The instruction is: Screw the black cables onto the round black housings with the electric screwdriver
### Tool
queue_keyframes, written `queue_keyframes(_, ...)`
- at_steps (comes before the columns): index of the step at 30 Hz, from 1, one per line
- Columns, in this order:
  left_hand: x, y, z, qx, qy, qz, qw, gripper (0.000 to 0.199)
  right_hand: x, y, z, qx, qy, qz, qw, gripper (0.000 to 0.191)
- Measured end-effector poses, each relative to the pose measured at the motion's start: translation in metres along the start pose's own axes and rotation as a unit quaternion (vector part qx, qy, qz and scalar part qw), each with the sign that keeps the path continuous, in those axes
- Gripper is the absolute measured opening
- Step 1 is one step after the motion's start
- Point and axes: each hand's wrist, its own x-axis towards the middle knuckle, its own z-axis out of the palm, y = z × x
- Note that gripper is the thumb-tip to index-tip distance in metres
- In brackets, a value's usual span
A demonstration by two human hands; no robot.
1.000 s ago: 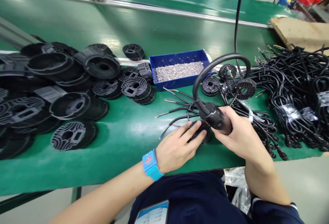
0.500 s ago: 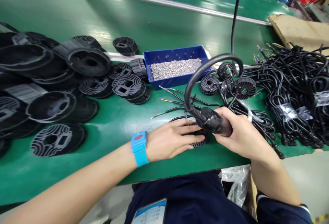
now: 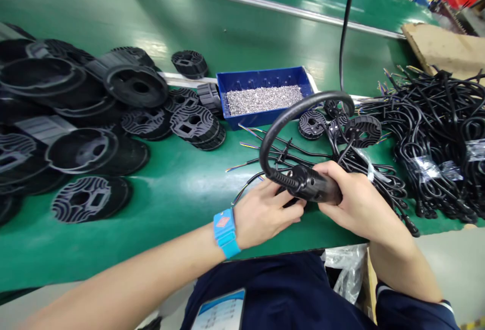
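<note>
My right hand is wrapped round a black corded electric screwdriver. Its thick cable loops up and over from the rear end, and its tip is hidden below. Close on its left, my left hand has curled fingers on a dark round part, mostly hidden by the fingers and the screwdriver. A blue wrist strap is on my left wrist. Just beyond the fingers lie black cables with stripped coloured wire ends.
A blue bin of small silvery screws stands behind my hands. Black round end caps and black cylindrical housings crowd the left. Bundled black cables are heaped at the right, near a cardboard piece. The green table's front edge is close to my body.
My left hand's fingers, flat and stretched out before, are now bent round the dark part. The screwdriver's rear end has swung slightly left. The view has shifted a little.
</note>
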Motion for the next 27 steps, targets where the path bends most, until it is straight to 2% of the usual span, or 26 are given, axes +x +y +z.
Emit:
queue_keyframes(2, 0.001, -0.007, 0.000, -0.052, -0.005, 0.009, 0.999, 0.027, -0.004, -0.001, -0.001, 0.000, -0.013, 0.002, 1.000, 0.053)
queue_keyframes(4, 0.003, -0.016, -0.002, -0.119, -0.033, 0.033, 0.992, 0.029, -0.008, -0.001, -0.001, 0.013, -0.030, 0.000, 0.999, 0.053)
queue_keyframes(7, 0.008, -0.022, -0.007, -0.143, -0.047, 0.027, 0.988, 0.026, -0.015, 0.000, -0.001, 0.012, -0.013, 0.012, 1.000, 0.051)
queue_keyframes(12, 0.003, -0.001, 0.001, -0.091, 0.009, -0.067, 0.994, 0.034, -0.019, 0.000, 0.001, -0.010, 0.032, 0.023, 0.999, 0.049)
queue_keyframes(15, 0.001, 0.012, 0.013, -0.081, 0.054, -0.080, 0.992, 0.025, -0.019, 0.000, 0.004, -0.013, 0.039, 0.018, 0.999, 0.051)
queue_keyframes(18, 0.008, 0.017, 0.025, -0.077, 0.104, -0.105, 0.986, 0.037, -0.020, -0.001, 0.006, -0.019, 0.044, 0.009, 0.999, 0.051)
queue_keyframes(20, 0.013, 0.016, 0.031, -0.083, 0.131, -0.122, 0.980, 0.034, -0.022, -0.001, 0.007, -0.023, 0.052, 0.002, 0.998, 0.051)
queue_keyframes(24, 0.016, 0.012, 0.033, -0.107, 0.138, -0.125, 0.977, 0.029, -0.026, 0.000, 0.009, -0.015, 0.055, -0.001, 0.998, 0.050)
queue_keyframes(27, 0.017, 0.010, 0.029, -0.148, 0.119, -0.109, 0.976, 0.026, -0.026, 0.000, 0.009, -0.008, 0.055, -0.005, 0.998, 0.049)
